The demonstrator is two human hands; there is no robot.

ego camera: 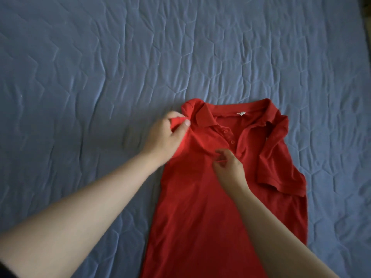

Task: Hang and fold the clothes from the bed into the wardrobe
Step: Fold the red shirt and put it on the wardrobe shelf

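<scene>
A red polo shirt point(200, 197) lies face up on the blue quilted bed point(100, 77), collar toward the far side and hem running off the bottom of the view. Its buttoned placket is partly undone. The right sleeve point(281, 169) is folded inward over the body. My left hand point(168, 137) pinches a bunch of fabric at the shirt's left shoulder, beside the collar. My right hand point(228, 165) pinches a small fold of fabric on the chest just below the buttons. The wardrobe is not in view.
The quilted blue bedspread fills nearly the whole view around the shirt. A dark strip of something beyond the bed edge shows at the top right corner point(367, 9).
</scene>
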